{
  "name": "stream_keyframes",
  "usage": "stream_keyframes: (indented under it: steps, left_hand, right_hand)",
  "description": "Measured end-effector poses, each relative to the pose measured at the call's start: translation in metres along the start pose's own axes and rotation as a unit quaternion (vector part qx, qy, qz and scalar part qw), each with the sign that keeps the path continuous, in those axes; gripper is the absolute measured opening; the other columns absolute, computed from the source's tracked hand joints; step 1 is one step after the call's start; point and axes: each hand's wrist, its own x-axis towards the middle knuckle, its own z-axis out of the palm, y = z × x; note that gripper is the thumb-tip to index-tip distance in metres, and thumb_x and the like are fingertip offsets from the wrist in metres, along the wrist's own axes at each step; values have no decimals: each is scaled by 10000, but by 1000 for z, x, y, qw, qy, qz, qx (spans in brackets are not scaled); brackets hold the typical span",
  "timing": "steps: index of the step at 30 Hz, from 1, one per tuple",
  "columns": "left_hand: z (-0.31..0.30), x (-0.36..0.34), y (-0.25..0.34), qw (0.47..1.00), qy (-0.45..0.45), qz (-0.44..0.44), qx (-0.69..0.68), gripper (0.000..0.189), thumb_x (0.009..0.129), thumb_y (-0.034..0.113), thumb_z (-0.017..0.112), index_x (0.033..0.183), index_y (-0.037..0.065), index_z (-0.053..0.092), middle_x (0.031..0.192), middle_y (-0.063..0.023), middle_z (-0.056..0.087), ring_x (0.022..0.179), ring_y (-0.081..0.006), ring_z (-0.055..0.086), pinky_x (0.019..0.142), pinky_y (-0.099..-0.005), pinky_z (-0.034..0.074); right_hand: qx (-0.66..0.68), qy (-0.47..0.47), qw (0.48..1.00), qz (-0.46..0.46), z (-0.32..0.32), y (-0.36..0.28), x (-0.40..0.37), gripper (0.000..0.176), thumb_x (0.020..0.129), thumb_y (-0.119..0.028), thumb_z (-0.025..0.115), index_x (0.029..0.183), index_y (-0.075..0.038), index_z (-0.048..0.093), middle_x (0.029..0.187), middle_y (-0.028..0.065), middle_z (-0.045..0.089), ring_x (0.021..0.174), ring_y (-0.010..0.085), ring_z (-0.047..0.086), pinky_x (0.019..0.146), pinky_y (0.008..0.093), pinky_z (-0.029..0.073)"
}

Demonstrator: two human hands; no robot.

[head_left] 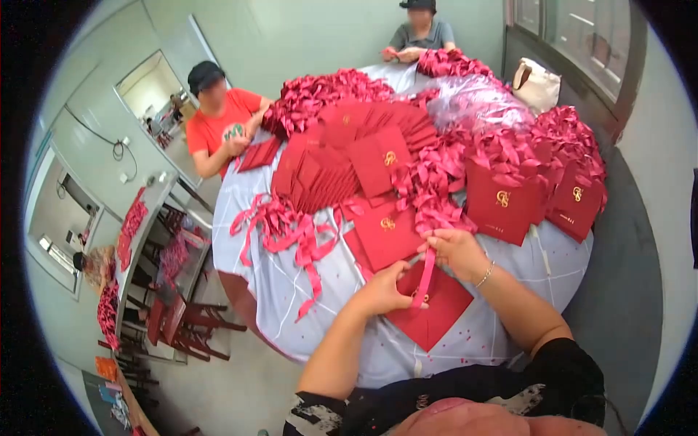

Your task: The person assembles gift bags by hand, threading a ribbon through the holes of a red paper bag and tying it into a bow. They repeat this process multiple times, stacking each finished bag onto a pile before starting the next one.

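A pink ribbon (pixel 427 275) stretches between my hands over a dark red card sleeve (pixel 435 323), which lies tilted on the cloth before me. My right hand (pixel 459 256) pinches the ribbon's upper part, close to a heap of ribbons. Lower down, my left hand (pixel 385 291) is curled at the sleeve's left side, its fingertips on the ribbon's lower part. Just beyond my left hand lies another red sleeve (pixel 385 231) with a gold emblem. Part of the near sleeve is hidden by my fingers.
Stacked red sleeves (pixel 320 171) fill the middle of the round table. Loose ribbons (pixel 280 229) lie at left, ribboned sleeves (pixel 502 200) at right, and clear plastic (pixel 483 105) behind. Two people (pixel 225 123) work across the table. Wooden stools (pixel 193 323) stand at left; a pale bag (pixel 536 83) sits back right.
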Motion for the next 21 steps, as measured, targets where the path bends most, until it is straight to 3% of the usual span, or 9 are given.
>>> stream_keyframes:
  steps: [3, 7, 9, 11, 13, 14, 16, 18, 21]
  left_hand:
    - [1, -1, 4, 1000, 4, -2, 28, 864, 600, 437, 906, 1219, -20, 512, 1127, -245, 617, 1098, -315, 609, 927, -384, 482]
    - [10, 9, -19, 999, 25, 35, 14, 763, 684, 421, 859, 1202, -39, 541, 1132, -242, 631, 1076, -308, 625, 911, -381, 492]
    - [17, 17, -37, 998, 44, 28, -45, 706, 696, 415, 852, 1155, -43, 572, 1068, -221, 652, 1015, -285, 640, 867, -370, 506]
    - [18, 18, -38, 995, 72, 60, -31, 610, 718, 408, 841, 1071, -34, 613, 979, -179, 672, 909, -237, 644, 785, -349, 515]
    - [13, 12, -20, 997, 81, -1, 17, 451, 771, 338, 814, 987, -16, 635, 860, -124, 678, 772, -172, 622, 693, -322, 505]
    - [13, 14, -21, 997, 80, 2, 18, 451, 771, 338, 814, 987, -16, 635, 860, -124, 678, 772, -172, 622, 693, -322, 505]
    - [17, 14, -23, 994, 96, 1, -54, 162, 841, 122, 754, 890, 26, 634, 716, 22, 623, 660, -47, 515, 567, -233, 413]
    - [17, 15, -28, 989, 124, 34, -68, 133, 854, 96, 736, 895, 37, 625, 725, 28, 625, 674, -31, 520, 574, -222, 418]
    - [14, 14, -26, 980, 179, 82, -19, 173, 834, 125, 751, 864, 29, 610, 659, -18, 577, 615, -70, 506, 548, -271, 417]
  right_hand:
    - [19, -50, 999, -9, -8, 14, 6, 238, 1015, -104, 488, 1202, -19, 609, 912, 36, 660, 761, 118, 624, 707, 249, 543]
    - [16, -62, 996, 67, 6, -4, -11, 258, 1020, -118, 479, 1221, -28, 613, 863, 6, 619, 727, 81, 578, 665, 227, 510]
    - [16, -118, 991, 61, 5, -1, -11, 249, 1015, -123, 489, 1207, -25, 613, 891, 2, 628, 715, 65, 557, 601, 216, 459]
    - [20, -111, 991, 65, 5, -3, -14, 262, 1007, -109, 498, 1233, -24, 600, 907, 12, 648, 714, 60, 539, 588, 207, 433]
    - [-34, -105, 993, 45, 6, -3, -15, 266, 996, -107, 516, 1233, -12, 590, 922, 34, 672, 703, 60, 538, 597, 203, 439]
    - [-64, -86, 994, 23, 9, -3, -17, 199, 977, -81, 536, 1152, -14, 602, 899, 46, 685, 668, 70, 547, 587, 207, 446]
    - [-101, -85, 991, -1, 6, 2, -12, 149, 968, -69, 544, 1095, -18, 601, 885, 52, 688, 650, 76, 553, 582, 212, 452]
    - [-150, -98, 983, -34, 0, 10, -11, 33, 946, -49, 569, 956, -32, 595, 826, 52, 686, 625, 90, 578, 572, 223, 468]
    - [-189, -93, 972, -101, 0, 15, -9, 52, 933, -39, 567, 908, -39, 612, 786, 27, 662, 674, 83, 608, 568, 233, 489]
